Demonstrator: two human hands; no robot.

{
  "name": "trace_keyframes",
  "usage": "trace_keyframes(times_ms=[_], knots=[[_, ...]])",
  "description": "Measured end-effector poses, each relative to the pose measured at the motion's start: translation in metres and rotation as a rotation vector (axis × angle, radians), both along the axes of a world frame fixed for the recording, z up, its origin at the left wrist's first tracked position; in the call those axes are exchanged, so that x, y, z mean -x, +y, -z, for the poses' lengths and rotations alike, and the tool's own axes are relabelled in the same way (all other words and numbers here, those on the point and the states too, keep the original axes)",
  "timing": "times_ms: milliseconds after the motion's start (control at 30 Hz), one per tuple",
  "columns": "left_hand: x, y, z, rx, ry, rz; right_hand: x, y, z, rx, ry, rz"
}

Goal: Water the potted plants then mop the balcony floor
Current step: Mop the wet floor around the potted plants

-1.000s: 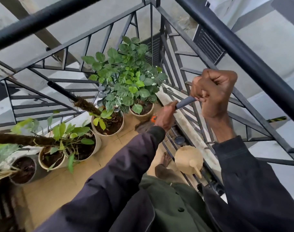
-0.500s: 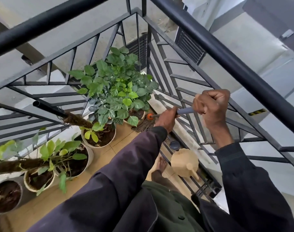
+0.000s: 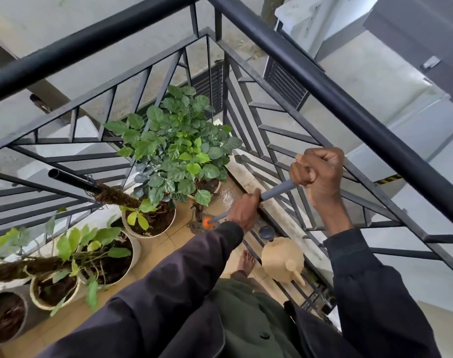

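**Mop point(image 3: 277, 191), worked two-handed at the balcony corner**

String head point(image 3: 195, 226) lay on the tan floor tiles point(image 3: 179, 241), just beside a white plant pot point(image 3: 153, 235) and near a wet patch point(image 3: 228, 195). The left hand point(image 3: 243, 210) was wrapped round the grey shaft low down and the right hand point(image 3: 317, 171) was fisted over its top end. Shaft judged stiff and light; head judged soft, heavier when wet and likely to snag on pots. Best held with the hands well apart. A watering can point(image 3: 282, 259) stood by the railing point(image 3: 323, 99).

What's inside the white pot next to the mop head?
Pot holds dark soil, a few yellow-green leaves and the base of a moss pole. Its far side is hidden under the bushy plant's foliage.
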State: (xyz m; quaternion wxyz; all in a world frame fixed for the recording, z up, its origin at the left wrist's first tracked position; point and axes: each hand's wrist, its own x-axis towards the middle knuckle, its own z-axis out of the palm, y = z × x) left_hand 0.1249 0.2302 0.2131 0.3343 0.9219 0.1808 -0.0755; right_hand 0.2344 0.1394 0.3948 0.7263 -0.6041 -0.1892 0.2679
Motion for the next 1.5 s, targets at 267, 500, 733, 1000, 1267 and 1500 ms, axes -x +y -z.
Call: trace_keyframes(times_ms=[267,500,733,1000,1267,1500], knots=[[0.001,0.008,-0.006,0.013,-0.098,0.019,0.010,0.005,-0.016,-0.086,-0.062,0.017],[-0.041,0.014,-0.016,-0.074,-0.264,-0.110,0.005,0.023,-0.040,-0.015,-0.190,0.109],[-0.073,0.018,-0.018,0.024,-0.229,-0.264,-0.007,0.030,-0.017,0.087,-0.206,0.223],[-0.083,0.031,0.018,0.245,-0.074,-0.158,-0.011,0.019,0.015,0.258,-0.228,0.237],[-0.095,0.021,0.003,0.241,-0.099,-0.179,-0.025,0.014,-0.004,0.323,-0.291,0.320],[-0.084,-0.006,-0.012,0.208,-0.072,-0.260,-0.027,0.003,-0.022,0.289,-0.239,0.296]])
